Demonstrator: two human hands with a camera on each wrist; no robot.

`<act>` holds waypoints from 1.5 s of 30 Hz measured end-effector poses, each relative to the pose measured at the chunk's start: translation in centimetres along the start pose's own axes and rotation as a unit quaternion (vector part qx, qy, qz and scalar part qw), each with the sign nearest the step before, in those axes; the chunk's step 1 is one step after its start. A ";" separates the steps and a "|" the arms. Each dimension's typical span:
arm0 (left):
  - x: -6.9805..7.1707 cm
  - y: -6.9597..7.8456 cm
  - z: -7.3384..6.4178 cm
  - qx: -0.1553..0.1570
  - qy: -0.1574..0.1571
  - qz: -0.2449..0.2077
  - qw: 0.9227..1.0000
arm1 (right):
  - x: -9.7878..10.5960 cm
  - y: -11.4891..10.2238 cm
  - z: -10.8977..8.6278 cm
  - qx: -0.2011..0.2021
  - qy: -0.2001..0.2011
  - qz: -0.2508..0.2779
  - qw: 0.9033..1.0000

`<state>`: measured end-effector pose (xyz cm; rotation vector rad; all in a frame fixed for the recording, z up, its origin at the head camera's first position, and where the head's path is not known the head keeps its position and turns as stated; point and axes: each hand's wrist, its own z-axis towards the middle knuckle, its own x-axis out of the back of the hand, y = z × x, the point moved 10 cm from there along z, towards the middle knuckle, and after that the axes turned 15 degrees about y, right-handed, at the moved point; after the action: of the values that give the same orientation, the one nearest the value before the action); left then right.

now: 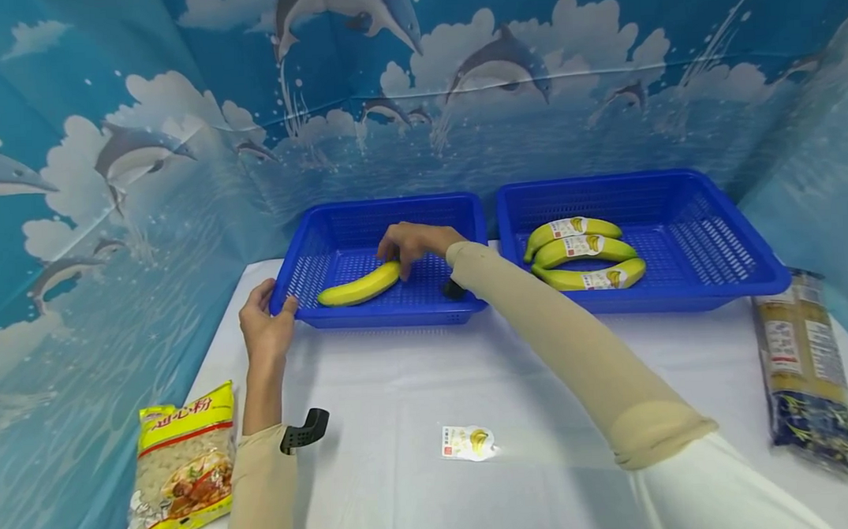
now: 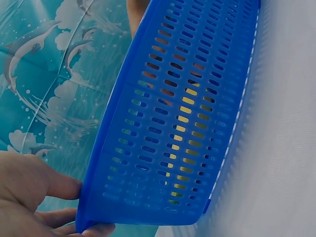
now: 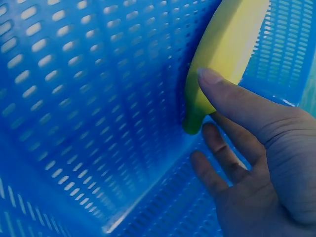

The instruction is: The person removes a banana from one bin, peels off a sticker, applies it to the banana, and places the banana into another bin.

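In the left blue plastic basket [image 1: 391, 319] lies one yellow banana [image 1: 357, 289], without a visible label. My right hand [image 1: 417, 243] holds this banana near its right end; in the right wrist view the thumb [image 3: 232, 96] presses on the peel beside the green stem tip, with fingers behind. My left hand [image 1: 265, 323] grips the same basket by its rim at the front left corner. Through the basket's slots, the left wrist view shows parts of the banana.
Several things stand around: a right blue basket [image 1: 709, 287] with three labelled bananas [image 1: 585, 249], a yellow bag [image 1: 187, 464] at left, and a long clear packet [image 1: 805, 366] at right. A banana label strip [image 1: 467, 442] lies on the white table [image 1: 373, 393].
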<state>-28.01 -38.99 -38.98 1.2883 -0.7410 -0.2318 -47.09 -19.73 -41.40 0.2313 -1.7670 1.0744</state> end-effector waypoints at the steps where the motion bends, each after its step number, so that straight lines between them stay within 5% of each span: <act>1: 0.0 0.0 -0.1 0.002 -0.001 -0.001 1.000 | 0.0 0.3 -0.1 -0.002 0.003 0.000 1.000; 13: 0.0 -0.1 -0.4 0.013 -0.008 0.002 1.000 | 0.5 1.5 -2.3 0.003 0.010 0.088 0.996; 23: 0.3 -0.2 -0.2 0.019 -0.015 -0.001 1.000 | 2.4 0.2 -3.6 0.032 0.054 0.212 0.975; 37: 0.6 -0.2 -0.4 0.037 -0.023 0.004 0.999 | 6.3 -1.2 -6.2 0.073 0.082 0.252 0.962; 45: 0.6 -0.3 -0.6 0.041 -0.026 0.015 0.999 | 9.0 -1.6 -9.8 0.102 0.129 0.227 0.960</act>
<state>-27.11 -38.99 -39.06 1.3532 -0.8203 -0.2132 -43.97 -10.57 -32.22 -0.1960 -1.5063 1.5417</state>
